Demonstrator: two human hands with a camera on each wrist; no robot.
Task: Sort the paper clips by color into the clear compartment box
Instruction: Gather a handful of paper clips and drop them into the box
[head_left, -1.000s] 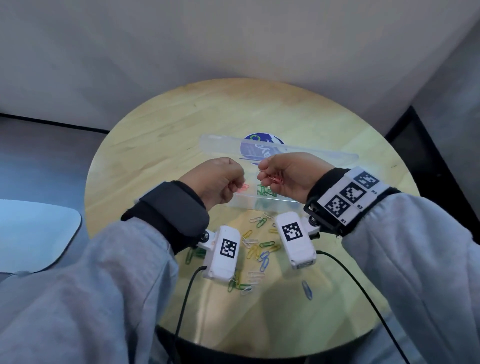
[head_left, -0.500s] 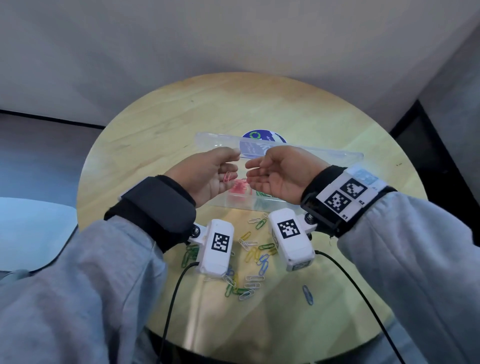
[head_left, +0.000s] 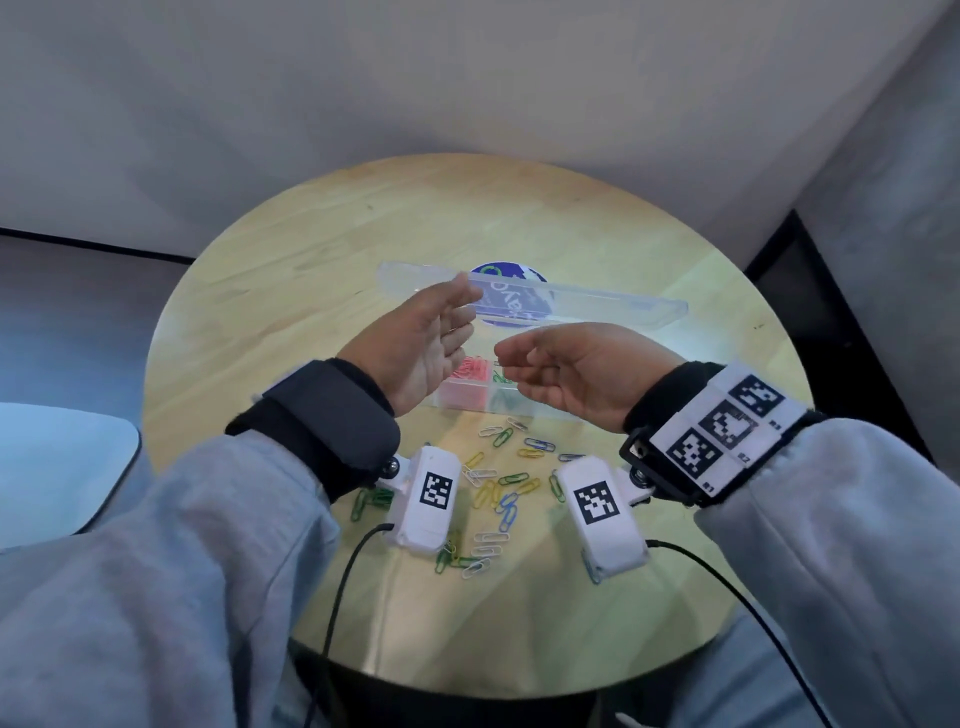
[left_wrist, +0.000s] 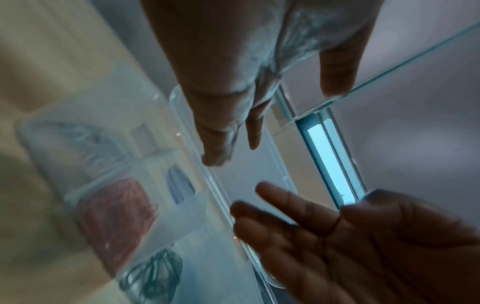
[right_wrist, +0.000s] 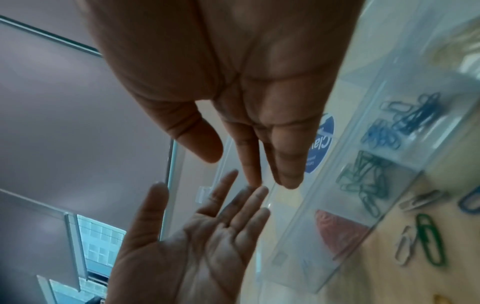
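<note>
Both hands hover above the box (head_left: 470, 400), palms facing, fingers straight, holding nothing: left hand (head_left: 421, 348), right hand (head_left: 582, 371), fingertips nearly meeting. The box sits mid-table with its lid (head_left: 571, 304) open behind; red clips (head_left: 467, 370) fill one compartment. Loose clips (head_left: 498, 486) lie near the table's (head_left: 291, 291) front edge.

A clear compartment box (head_left: 524, 410) lies mid-frame with its lid (head_left: 597, 306) open behind. Red clips (head_left: 470, 370) and green clips (right_wrist: 363, 181) fill neighbouring compartments. Loose mixed-colour paper clips (head_left: 498, 488) lie scattered below it, lower centre.
</note>
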